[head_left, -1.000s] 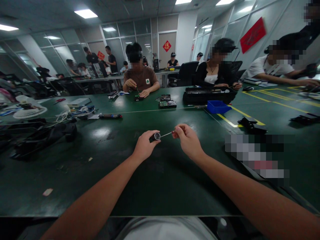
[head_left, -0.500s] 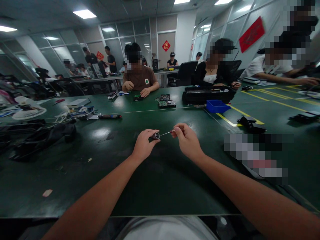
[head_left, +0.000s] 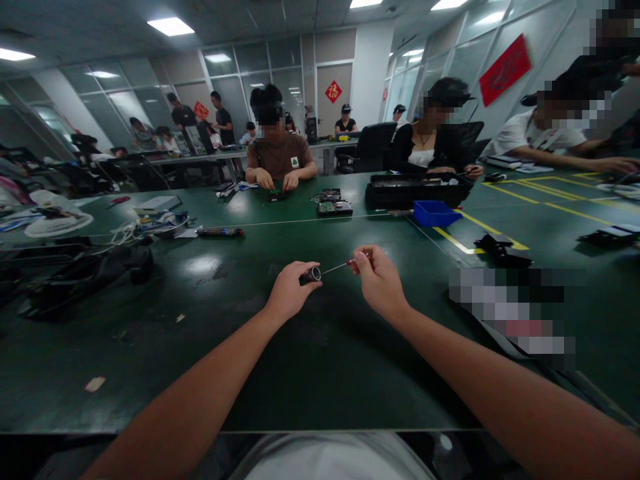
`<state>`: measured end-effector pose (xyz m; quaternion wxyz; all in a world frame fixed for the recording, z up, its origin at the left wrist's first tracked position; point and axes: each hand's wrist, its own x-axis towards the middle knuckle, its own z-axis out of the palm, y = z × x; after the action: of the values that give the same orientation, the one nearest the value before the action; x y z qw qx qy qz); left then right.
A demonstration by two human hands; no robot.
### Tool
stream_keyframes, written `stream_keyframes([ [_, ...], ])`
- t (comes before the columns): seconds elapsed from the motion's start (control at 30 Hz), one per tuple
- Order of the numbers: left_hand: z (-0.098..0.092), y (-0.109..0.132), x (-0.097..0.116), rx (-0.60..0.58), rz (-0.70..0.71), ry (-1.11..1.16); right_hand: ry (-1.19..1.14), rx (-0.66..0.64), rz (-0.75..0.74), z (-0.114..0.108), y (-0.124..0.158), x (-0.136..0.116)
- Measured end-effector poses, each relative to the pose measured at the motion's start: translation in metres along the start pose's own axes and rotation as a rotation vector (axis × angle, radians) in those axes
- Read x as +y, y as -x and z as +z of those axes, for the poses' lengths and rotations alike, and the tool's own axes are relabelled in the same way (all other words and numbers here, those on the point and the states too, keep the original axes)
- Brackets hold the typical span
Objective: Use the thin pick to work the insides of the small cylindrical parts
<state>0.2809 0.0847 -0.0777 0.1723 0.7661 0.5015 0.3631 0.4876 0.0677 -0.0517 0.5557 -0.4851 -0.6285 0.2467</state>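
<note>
Left hand [head_left: 289, 292] clamps its fingers on a dark tube [head_left: 312, 274]; toward three o'clock, right hand [head_left: 379, 280] pinches, probably, a screwdriver [head_left: 340, 267].

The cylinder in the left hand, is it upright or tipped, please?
Tipped: the left hand holds the cylinder sideways, its ringed end facing the screwdriver.

We see the left hand [head_left: 290, 291] pinching a dark cylinder [head_left: 311, 274] above the green table [head_left: 330, 373], its round end showing, while the right hand [head_left: 379, 280] grips a thin screwdriver [head_left: 334, 269] (we cannot tell whether the two tools touch). Farther off, we find a blue tray [head_left: 436, 214] and a co-worker in a brown shirt [head_left: 279, 155].
</note>
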Motion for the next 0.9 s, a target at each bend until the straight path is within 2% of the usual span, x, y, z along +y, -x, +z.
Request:
stream_keyframes([
  [0.1,0.0002,-0.0001,0.0004,-0.012,0.006,0.017,-0.027,0.027,-0.044,-0.0007,0.0003,-0.002],
  [0.17,0.0002,-0.0002,0.0013,-0.019,0.01,0.016,-0.043,-0.002,-0.056,-0.0002,0.0005,-0.0012],
  [0.37,-0.0004,-0.0006,0.0034,-0.04,-0.006,0.008,0.06,-0.032,-0.089,-0.0017,0.0004,0.001],
  [0.53,-0.0017,-0.0008,0.0048,-0.046,-0.031,0.012,0.141,-0.023,-0.073,-0.0036,-0.0021,-0.0001],
  [0.67,-0.0017,-0.0007,0.0045,-0.093,-0.04,0.03,0.182,-0.017,-0.055,-0.0036,-0.0032,0.0007],
  [0.9,-0.0047,-0.0021,0.0013,0.004,-0.119,0.173,0.112,-0.007,-0.027,-0.005,-0.0018,0.0008],
])
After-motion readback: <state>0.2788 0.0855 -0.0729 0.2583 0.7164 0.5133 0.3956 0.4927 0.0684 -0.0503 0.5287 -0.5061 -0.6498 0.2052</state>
